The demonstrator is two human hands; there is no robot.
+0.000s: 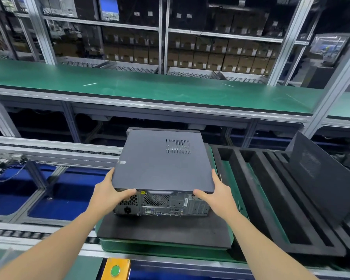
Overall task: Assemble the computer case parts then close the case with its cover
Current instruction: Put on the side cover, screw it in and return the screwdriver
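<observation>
A dark grey computer case (160, 205) lies flat on a black foam pad (164, 231), its rear ports and fans facing me. The grey cover (160, 162), with a vent grille near its far right corner, sits on top of the case. My left hand (109, 190) grips the cover's near left corner, thumb under the rear edge and fingers along the side. At the near right corner, my right hand (216, 193) holds the cover the same way.
The pad lies on a green pallet (150, 249) on a roller conveyor. Black foam trays (271, 199) with slots stand to the right, with a black mesh panel (319, 174) leaning there. A green bench top (150, 85) runs behind. An orange box with a green button (115, 269) sits near me.
</observation>
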